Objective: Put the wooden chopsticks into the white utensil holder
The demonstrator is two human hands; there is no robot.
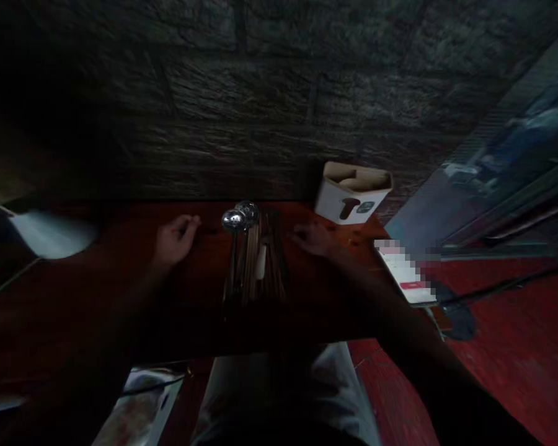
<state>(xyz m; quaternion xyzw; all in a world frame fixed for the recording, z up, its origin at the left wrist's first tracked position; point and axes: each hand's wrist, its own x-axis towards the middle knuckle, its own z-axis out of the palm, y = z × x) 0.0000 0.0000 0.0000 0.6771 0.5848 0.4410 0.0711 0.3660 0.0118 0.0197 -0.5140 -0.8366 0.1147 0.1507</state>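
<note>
A bundle of utensils lies on the dark red-brown wooden table (199, 328) between my hands. Two shiny round spoon or ladle heads (240, 215) are at its far left end. Thin sticks that look like chopsticks (250, 266) lie alongside, with a pale-handled utensil (261, 261) among them. My left hand (173, 240) rests left of the bundle, apart from it, its fingers curled in and nothing visible in them. On the other side, my right hand (314, 238) is near the bundle with fingers bent inward. Dim light hides fine detail there, but I see nothing held.
A white box with an open top (353, 195) stands at the table's back right against the stone wall (260, 93). A white sheet or card (407, 272), partly pixelated, lies at the right edge. A blurred white object (56, 235) is at left. Red floor (516, 328) shows at right.
</note>
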